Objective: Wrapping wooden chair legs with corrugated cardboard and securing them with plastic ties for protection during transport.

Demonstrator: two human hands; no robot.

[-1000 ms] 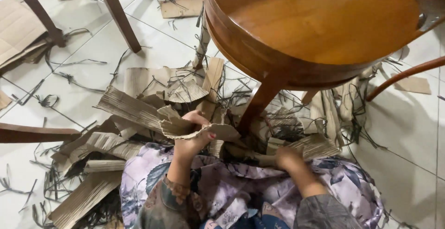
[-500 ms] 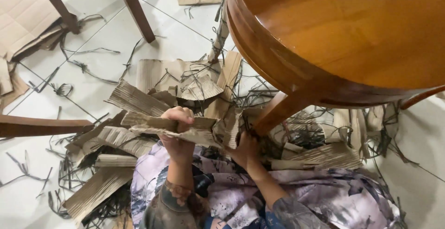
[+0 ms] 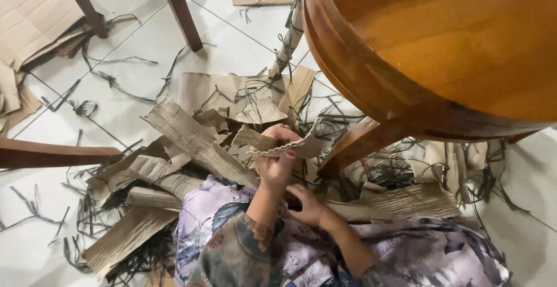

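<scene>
White tiled floor (image 3: pixel 133 84); round wooden table (image 3: pixel 464 49); dark chair legs (image 3: pixel 180 11).

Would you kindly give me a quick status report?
Left hand grips corrugated cardboard piece. Right hand open, just below. Round wooden table close overhead.

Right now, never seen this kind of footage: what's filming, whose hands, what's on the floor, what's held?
One camera, worn on a person's head, looks down at their own two bare hands; there is no robot. The person sits on a white tiled floor beside a round brown wooden table. Torn strips of brown corrugated cardboard and thin dark shreds lie scattered around. The left hand pinches a wavy piece of brown cardboard, lifted up. The right hand is lower, by the lap, over a patterned lilac garment; whether it holds anything is unclear.
</scene>
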